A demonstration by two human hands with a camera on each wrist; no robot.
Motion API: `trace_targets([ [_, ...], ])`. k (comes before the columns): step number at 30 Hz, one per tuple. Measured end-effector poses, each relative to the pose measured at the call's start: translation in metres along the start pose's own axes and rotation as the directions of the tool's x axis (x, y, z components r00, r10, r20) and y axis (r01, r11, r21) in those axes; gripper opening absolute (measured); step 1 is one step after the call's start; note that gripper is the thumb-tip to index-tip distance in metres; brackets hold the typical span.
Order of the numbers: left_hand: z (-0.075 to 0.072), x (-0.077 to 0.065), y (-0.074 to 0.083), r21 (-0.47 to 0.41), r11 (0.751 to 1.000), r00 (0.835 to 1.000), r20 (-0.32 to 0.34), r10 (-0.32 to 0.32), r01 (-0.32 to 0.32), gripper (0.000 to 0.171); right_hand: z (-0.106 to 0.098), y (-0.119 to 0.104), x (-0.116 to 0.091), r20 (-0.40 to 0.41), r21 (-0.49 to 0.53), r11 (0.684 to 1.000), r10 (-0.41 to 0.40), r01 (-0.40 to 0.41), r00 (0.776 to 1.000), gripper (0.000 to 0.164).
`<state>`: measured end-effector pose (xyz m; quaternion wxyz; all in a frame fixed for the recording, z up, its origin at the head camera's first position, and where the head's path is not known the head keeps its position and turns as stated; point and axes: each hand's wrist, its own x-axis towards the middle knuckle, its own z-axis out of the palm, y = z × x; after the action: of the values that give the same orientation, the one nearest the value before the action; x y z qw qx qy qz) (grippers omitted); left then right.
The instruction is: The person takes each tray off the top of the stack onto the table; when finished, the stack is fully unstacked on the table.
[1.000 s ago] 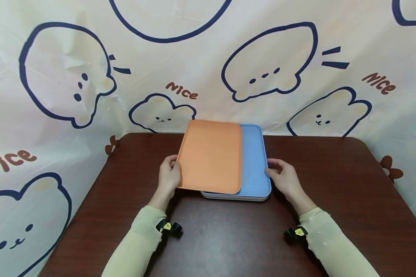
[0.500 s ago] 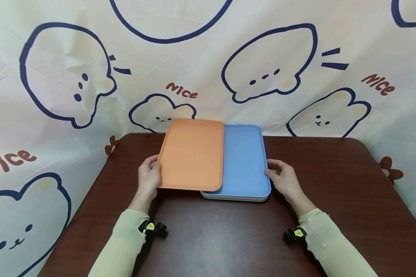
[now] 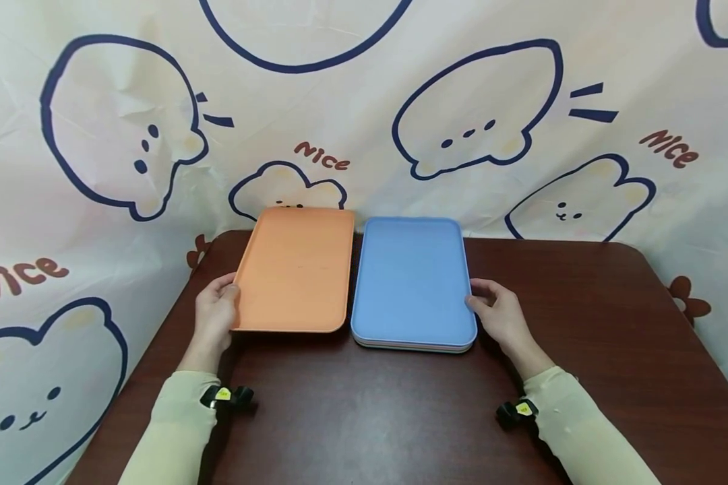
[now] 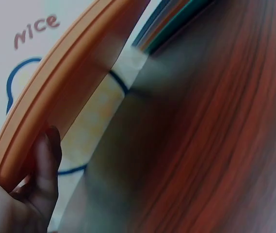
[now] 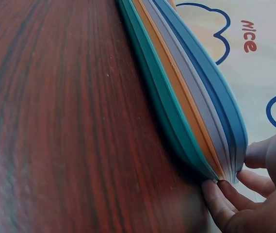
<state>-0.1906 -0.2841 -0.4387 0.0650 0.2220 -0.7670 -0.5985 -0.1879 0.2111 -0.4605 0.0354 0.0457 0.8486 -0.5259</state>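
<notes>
Fingers [image 4: 47, 162] of the left hand [image 3: 213, 315] grip the orange tray [image 3: 296, 271], which has moved left off the stack [image 5: 186, 92] to just beside it, leaving the blue tray [image 3: 412, 283] uncovered; the right hand [image 3: 501, 314] touches the stack's right edge, fingers relaxed.

We extend left arm [image 3: 171, 421] and right arm [image 3: 579, 421] forward; left hand [image 3: 214, 310] grips, thumb uppermost; right hand [image 3: 502, 314] grips, fingers bent.
</notes>
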Motion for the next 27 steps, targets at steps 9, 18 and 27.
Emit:
trace_targets([
  [9, -0.03, 0.018, -0.016, 0.081, 0.997, 0.999, -0.032, -0.013, 0.015, 0.051, 0.0, 0.002, 0.001, 0.003, 0.003, 1.0, -0.004, 0.004, 1.0, 0.047],
  [18, -0.047, 0.035, -0.026, 0.145, 0.987, 0.997, -0.053, -0.063, 0.07, 0.054, 0.001, 0.003, 0.0, 0.005, 0.005, 1.0, -0.002, 0.002, 1.0, 0.046],
  [27, -0.049, 0.041, -0.032, 0.22, 0.972, 0.982, -0.185, -0.037, 0.078, 0.044, 0.003, 0.001, -0.001, 0.0, -0.018, 1.0, 0.01, -0.01, 1.0, 0.046],
])
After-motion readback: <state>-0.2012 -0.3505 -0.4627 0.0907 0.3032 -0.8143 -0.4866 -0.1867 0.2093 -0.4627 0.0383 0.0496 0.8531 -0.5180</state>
